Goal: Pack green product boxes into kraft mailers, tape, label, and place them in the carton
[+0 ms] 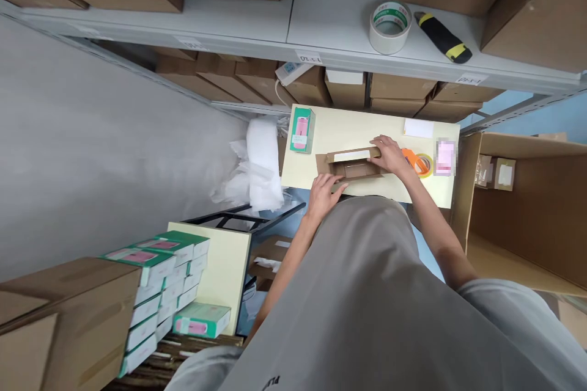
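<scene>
Cardboard box (360,169), open, oblong, lies between fingers of left hand (323,197), loosely spread at near edge, and right hand (389,154), pinching its stiff flap (352,156).

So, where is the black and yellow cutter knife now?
In the head view, the knife lies upper right on the grey metal shelf, just right of the round white tape roll.

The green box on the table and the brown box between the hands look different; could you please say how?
The green box carries a pink picture, while the brown box is plain cardboard coloured. The green box looks closed; the brown box is open, showing its inside. The green box is untouched, whereas the right hand grips the brown box. Both carry a white patch.
</scene>
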The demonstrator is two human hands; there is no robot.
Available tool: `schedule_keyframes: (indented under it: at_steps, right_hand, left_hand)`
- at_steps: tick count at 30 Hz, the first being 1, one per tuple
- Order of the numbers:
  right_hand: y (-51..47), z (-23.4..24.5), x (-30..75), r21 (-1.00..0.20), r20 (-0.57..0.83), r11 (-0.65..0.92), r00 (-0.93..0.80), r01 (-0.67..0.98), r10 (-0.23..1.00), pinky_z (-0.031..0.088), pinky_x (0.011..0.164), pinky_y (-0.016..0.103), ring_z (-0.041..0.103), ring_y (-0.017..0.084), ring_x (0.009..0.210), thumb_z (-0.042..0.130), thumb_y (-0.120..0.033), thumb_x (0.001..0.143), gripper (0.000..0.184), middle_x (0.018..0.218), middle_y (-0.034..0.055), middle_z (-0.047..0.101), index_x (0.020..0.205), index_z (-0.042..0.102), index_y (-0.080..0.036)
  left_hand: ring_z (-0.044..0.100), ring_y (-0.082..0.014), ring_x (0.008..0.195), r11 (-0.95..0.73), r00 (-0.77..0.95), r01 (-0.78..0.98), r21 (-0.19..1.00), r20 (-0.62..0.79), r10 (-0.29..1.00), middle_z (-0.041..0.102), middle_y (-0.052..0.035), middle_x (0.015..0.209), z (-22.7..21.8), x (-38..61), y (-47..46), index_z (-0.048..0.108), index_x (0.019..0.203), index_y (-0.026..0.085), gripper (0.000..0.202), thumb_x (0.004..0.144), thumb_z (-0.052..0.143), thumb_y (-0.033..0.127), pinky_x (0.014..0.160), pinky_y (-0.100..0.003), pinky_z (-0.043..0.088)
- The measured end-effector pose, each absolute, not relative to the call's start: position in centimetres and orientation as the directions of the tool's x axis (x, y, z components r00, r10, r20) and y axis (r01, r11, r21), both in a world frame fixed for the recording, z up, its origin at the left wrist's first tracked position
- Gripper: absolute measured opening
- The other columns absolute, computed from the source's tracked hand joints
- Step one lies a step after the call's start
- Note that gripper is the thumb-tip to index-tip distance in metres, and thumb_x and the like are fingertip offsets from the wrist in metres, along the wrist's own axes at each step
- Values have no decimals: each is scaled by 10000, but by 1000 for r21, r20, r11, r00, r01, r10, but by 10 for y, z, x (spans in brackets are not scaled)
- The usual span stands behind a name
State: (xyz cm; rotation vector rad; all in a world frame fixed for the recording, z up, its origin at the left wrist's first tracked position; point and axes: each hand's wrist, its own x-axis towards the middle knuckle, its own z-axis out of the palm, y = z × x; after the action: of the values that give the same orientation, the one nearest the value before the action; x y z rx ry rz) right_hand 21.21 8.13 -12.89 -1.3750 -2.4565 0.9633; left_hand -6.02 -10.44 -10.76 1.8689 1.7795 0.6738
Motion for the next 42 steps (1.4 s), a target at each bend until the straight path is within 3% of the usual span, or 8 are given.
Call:
schedule_keyframes:
  at_steps: [5,8,12,19,24,28,33,42]
  right_hand:
    - [89,-127,204,-673,-162,223,-435,705,886,522,1239,559,646,393,1416,659,-499,1085,463,1449,182,755,1405,765,-182]
    - [94,-134,194,-645,-242,66,-286,761,927,534,1210,537,685,393,1370,572,-552,1122,500,1416,206,777,1363,769,-161]
    - [97,-148,185,-622,-372,-162,-107,766,922,574,1154,534,737,402,1304,622,-710,1065,657,1379,235,802,1373,748,-143]
    - [66,-155,214,-816,-147,-145,43,560,988,516,1262,611,647,409,1463,750,-799,921,919,1580,291,668,1529,638,-118]
    - [23,-151,245,-879,-255,-286,130,382,958,621,1121,598,713,378,1348,825,-726,853,872,1456,259,728,1495,622,-172]
    - [11,-153,247,-892,-343,-365,126,268,931,645,1072,520,780,293,1142,807,-651,851,662,1178,140,805,1320,681,-202]
    - [17,-144,239,-903,-319,-338,114,265,941,662,960,479,762,265,950,774,-539,848,344,965,101,794,939,716,-212]
    - [-22,-93,171,-910,-209,-154,-105,384,972,630,834,418,729,259,866,745,-653,863,432,864,68,769,942,722,-228]
  left_hand:
    - [743,-300,1074,-23,78,779,627,-60,995,798,-87,998,-109,-61,-101,812,1295,258,260,1117,674,389,1054,-474,586]
    - [674,-364,1411,-32,89,807,589,-68,994,798,-130,1299,-119,-60,-97,795,1338,267,316,1033,780,346,1226,-554,540]
    - [360,-464,1732,39,10,848,529,-91,996,524,-206,1757,-136,-55,-101,660,1555,239,694,908,902,306,1370,-701,387]
    - [289,-491,1760,172,-231,788,591,25,973,391,-298,1826,-141,-59,-115,488,1685,208,907,941,887,538,1377,-738,338]
    - [622,-405,1532,372,-494,680,632,21,869,686,-242,1580,-139,-76,-110,541,1625,219,822,946,878,539,1310,-608,471]
    - [783,-328,1264,521,-627,483,704,-137,767,853,-134,1233,-148,-82,-93,728,1290,242,444,917,882,425,1219,-533,545]
    - [818,-287,1037,591,-647,209,779,-343,681,858,-98,1013,-150,-85,-77,753,912,213,114,866,810,300,1058,-427,623]
    - [770,-257,964,448,-752,46,893,-264,604,822,-53,934,-102,-139,-169,770,866,207,162,816,807,356,993,-377,623]
